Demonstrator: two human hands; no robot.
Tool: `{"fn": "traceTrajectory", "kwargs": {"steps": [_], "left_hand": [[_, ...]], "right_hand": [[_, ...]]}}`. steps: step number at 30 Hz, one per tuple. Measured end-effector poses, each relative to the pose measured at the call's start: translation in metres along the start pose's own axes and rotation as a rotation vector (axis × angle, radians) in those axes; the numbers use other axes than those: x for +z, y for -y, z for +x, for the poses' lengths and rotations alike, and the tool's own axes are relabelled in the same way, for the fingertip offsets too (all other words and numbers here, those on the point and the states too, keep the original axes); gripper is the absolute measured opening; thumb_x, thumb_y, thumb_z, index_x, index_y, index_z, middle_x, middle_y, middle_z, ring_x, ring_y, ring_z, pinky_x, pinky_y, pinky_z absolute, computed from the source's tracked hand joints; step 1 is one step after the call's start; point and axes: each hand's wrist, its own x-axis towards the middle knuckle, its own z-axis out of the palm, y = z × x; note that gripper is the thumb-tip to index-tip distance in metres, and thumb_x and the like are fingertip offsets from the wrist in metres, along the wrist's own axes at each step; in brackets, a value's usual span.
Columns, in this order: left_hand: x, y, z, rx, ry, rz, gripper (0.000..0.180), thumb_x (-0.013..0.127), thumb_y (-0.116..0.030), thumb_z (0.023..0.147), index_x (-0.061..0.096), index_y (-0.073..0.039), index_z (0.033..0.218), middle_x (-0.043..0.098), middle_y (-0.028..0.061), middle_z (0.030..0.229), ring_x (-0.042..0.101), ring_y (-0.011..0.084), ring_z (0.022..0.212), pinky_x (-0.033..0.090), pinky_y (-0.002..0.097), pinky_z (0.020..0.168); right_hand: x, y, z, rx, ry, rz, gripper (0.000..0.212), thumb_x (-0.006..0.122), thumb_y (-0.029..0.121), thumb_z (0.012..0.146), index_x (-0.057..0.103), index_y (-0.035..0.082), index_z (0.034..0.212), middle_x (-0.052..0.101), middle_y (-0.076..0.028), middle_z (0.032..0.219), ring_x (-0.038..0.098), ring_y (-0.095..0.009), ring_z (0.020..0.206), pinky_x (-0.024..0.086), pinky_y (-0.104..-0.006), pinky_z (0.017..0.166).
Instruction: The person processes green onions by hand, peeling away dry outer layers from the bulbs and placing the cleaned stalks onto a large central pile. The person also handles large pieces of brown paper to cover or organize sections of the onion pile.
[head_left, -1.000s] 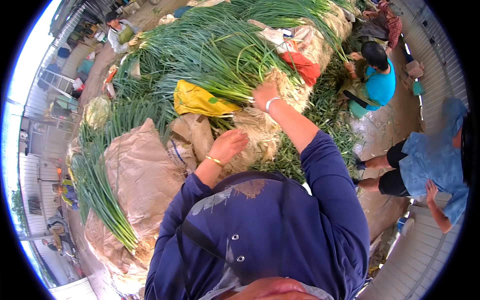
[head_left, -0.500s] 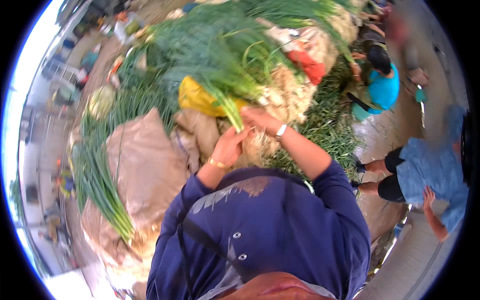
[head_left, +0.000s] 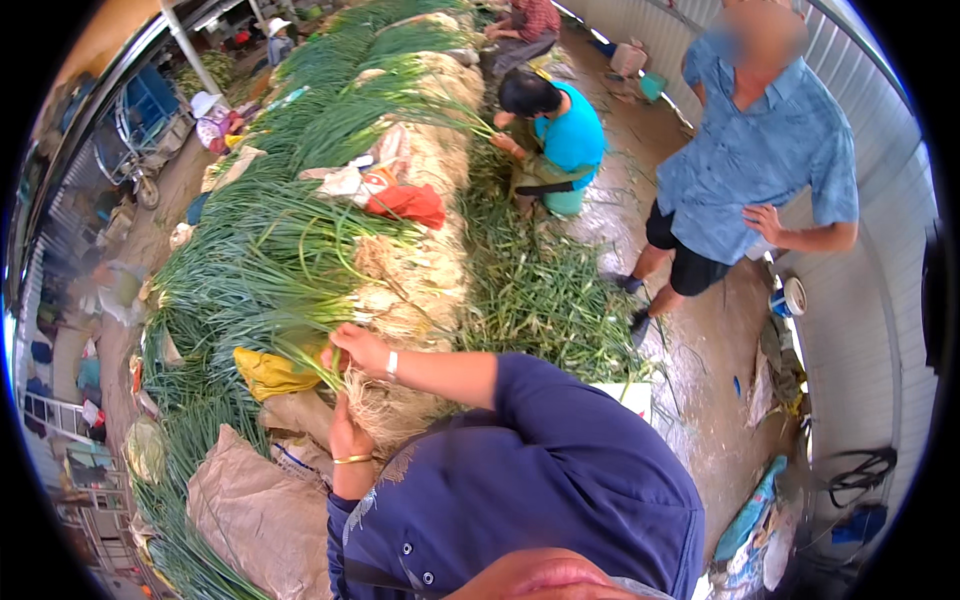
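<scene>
Between my two hands is a small bunch of green onions [head_left: 318, 366], its leaves pointing to the far left. My left hand [head_left: 347, 430] is closed around the lower stalks, just beside pale stringy roots [head_left: 372, 408]. Above it, my right hand [head_left: 360, 350] grips the same stalks with bent fingers; part of its fingertips is hidden. A yellow cloth or bag [head_left: 272, 374] lies left of the hands. Beyond them spreads a long heap of green onions [head_left: 240, 270], roots to the right.
A tan sack [head_left: 255, 510] lies at my near left. A red cloth [head_left: 408, 205] rests on the heap. Loose trimmed leaves [head_left: 540, 300] cover the floor to the right. A person in turquoise [head_left: 570, 135] crouches there, and another in a blue shirt [head_left: 765, 150] stands nearby.
The view has swung right, so the heap and hands appear farther left and the standing person shows more fully. Both hands stay on the green onions, my right still above my left.
</scene>
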Motion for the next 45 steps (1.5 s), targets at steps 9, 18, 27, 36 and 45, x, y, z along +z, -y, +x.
{"fn": "traceTrajectory", "kwargs": {"steps": [9,18,27,36,45], "left_hand": [[0.003,0.008,0.001,-0.146,-0.068,-0.057,0.024,0.045,-0.029,0.095,0.055,-0.007,0.096,0.049,0.0001,0.066,0.04,0.0086,0.048,0.033,0.0207,0.041],[0.036,0.015,-0.009,-0.299,0.141,0.119,0.06,0.04,-0.06,0.089,0.054,-0.005,0.11,0.04,-0.003,0.053,0.035,0.0085,0.04,0.027,0.0219,0.036],[0.049,-0.131,-0.046,0.295,0.092,-0.13,0.03,0.048,-0.038,0.092,0.053,-0.009,0.101,0.041,-0.004,0.057,0.036,0.0065,0.042,0.026,0.0221,0.034],[0.101,-0.233,-0.085,0.468,0.606,-0.208,0.015,0.045,-0.019,0.095,0.049,-0.005,0.092,0.045,-0.0008,0.068,0.038,0.0076,0.052,0.03,0.02,0.041],[-0.013,-0.033,0.038,0.065,-0.363,0.156,0.04,0.061,-0.027,0.087,0.053,0.0,0.115,0.06,0.0088,0.102,0.057,0.0185,0.093,0.048,0.0285,0.079]], "right_hand": [[-0.031,0.001,-0.016,0.253,0.148,0.119,0.014,0.047,0.019,0.095,0.045,0.012,0.083,0.037,0.003,0.058,0.034,-0.008,0.048,0.029,-0.0235,0.043],[-0.057,0.032,-0.052,0.451,0.566,-0.141,0.029,0.038,0.025,0.098,0.04,0.012,0.073,0.029,0.006,0.052,0.023,-0.005,0.043,0.021,-0.0205,0.038],[-0.311,0.112,-0.102,0.638,0.285,-1.356,0.016,0.053,0.023,0.087,0.054,0.011,0.097,0.05,-0.003,0.089,0.048,-0.019,0.081,0.041,-0.0348,0.068],[-0.209,0.107,-0.059,-0.229,0.112,-1.961,0.015,0.05,0.015,0.086,0.058,0.002,0.084,0.059,-0.019,0.09,0.057,-0.037,0.083,0.046,-0.043,0.074],[-0.099,0.011,0.076,-0.373,0.077,-2.205,0.024,0.06,0.025,0.081,0.062,0.002,0.087,0.064,-0.014,0.083,0.062,-0.029,0.076,0.05,-0.0381,0.069]]}}
